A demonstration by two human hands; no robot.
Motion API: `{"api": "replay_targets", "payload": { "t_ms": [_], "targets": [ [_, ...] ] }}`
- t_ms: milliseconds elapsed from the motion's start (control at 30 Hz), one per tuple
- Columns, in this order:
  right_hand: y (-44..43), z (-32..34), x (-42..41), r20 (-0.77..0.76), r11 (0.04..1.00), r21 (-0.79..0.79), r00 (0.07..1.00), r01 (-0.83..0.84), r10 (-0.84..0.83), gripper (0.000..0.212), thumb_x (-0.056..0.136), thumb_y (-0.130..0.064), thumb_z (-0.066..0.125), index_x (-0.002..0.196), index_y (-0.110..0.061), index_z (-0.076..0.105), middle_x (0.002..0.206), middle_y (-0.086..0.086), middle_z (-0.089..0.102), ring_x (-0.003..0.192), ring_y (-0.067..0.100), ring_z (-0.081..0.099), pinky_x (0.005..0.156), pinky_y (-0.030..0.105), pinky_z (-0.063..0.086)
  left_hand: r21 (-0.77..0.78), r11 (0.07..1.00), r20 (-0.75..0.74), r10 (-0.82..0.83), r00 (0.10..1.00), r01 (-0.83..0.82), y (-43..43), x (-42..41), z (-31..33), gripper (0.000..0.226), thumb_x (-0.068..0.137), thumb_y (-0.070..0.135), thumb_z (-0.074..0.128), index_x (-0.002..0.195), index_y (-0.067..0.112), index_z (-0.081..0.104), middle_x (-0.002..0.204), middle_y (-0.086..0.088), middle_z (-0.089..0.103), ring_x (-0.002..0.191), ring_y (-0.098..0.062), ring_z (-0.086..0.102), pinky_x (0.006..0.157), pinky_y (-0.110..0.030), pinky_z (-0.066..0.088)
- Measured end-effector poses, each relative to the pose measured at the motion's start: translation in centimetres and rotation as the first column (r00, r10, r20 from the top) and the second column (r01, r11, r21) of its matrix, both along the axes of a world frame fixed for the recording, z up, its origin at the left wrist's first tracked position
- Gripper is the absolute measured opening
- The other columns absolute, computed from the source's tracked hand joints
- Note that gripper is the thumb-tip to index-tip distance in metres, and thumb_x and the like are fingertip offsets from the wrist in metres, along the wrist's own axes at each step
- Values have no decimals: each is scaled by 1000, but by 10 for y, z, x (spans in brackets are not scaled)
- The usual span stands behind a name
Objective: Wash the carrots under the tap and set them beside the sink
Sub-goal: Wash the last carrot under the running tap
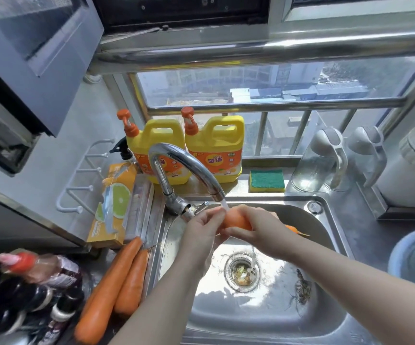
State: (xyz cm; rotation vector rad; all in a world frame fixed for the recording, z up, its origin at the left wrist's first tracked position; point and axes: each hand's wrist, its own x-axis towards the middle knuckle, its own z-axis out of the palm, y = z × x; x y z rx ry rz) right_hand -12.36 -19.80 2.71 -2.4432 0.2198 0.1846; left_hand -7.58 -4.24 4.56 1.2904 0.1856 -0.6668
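Orange carrot [236,221] is held over the sink [335,235] basin, right under the tap [176,158] spout, with the water stream [225,204] landing on its thick end. That thick end is pinched by the left grip [201,227], fingers curled. The middle is wrapped by the right grip [253,227], and the narrow tip is seen poking out past it to the right. Step in hand is judged as the wash itself: this carrot is being rinsed and is not yet set down. Two more carrots [106,290] are laid side by side, touching, on the desk [106,253] just left of the sink rim. Whether they are wet cannot be told, but they are likely washed ones already placed, so the task is judged well along. Next move calls for the carrot to be turned so that every side is rinsed. It is then to be carried left, clear of the tap base, and laid beside the other two so that it is not rolled back into the basin. Tap is running; shutting it off is probably needed afterwards.
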Motion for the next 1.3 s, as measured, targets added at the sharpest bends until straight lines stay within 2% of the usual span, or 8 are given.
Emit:
{"api": "replay_targets", "payload": {
  "t_ms": [133,333,467,567,700,967,1133,1300],
  "targets": [
    [2,4,-3,171,982,-188,985,11,21,45,82,-70,62,109,-35,54,99,-13,61,97,17,58,90,39,40,-65,998,-73,21,997,-26,-4,0,-1,21,103,12,53,91,7,71,79,-8,70,71,-15,66,62,-27,56],
    [-2,3,-3,254,941,-339,962,-7,99,49,83,-59,68,122,-33,53,110,-10,60,101,19,58,88,37,40,21,991,45,-133,990,132,1,-7,-12,25,93,21,68,116,11,69,107,-7,75,97,-16,71,82,-28,56],
    [-10,8,-2,156,943,-324,979,-71,127,52,82,-52,74,124,-33,51,112,-10,64,104,20,58,81,34,42,38,991,161,-135,978,130,10,-6,-14,39,73,24,78,111,18,70,100,5,78,102,-14,70,92,-29,54],
    [-29,9,-7,11,926,-369,996,-75,85,51,80,-65,69,119,-37,54,101,-14,68,93,14,63,71,29,37,-60,993,129,-92,987,101,20,1,-15,33,82,3,72,112,14,67,101,3,78,103,-15,70,91,-29,57],
    [-45,0,-18,-88,979,-189,995,-71,55,37,80,-62,72,95,-30,59,79,-13,62,72,6,56,59,24,35,-110,989,96,-86,992,97,25,4,-18,36,88,-13,61,114,11,66,105,-2,75,106,-19,68,93,-31,57],
    [-55,-3,-36,-35,995,-98,999,-1,-3,30,82,-50,77,96,-34,56,89,-14,62,79,6,59,71,29,49,-155,982,47,117,992,-109,-3,-11,-22,13,85,7,68,97,3,69,103,-14,74,96,-22,70,77,-28,60],
    [-57,-3,-45,3,989,-130,998,66,-67,28,81,-46,76,95,-36,53,92,-16,57,83,6,57,79,36,51,33,983,91,179,980,-183,-18,-10,-25,10,98,8,60,94,4,69,87,-8,74,86,-21,70,75,-32,60],
    [-59,-3,-52,11,983,-123,991,134,-133,30,80,-43,79,93,-36,53,91,-17,56,82,6,58,79,36,52,191,975,174,76,982,-109,-15,-3,-22,18,101,12,58,87,9,70,73,-1,72,77,-20,68,82,-39,60]
  ]
}}
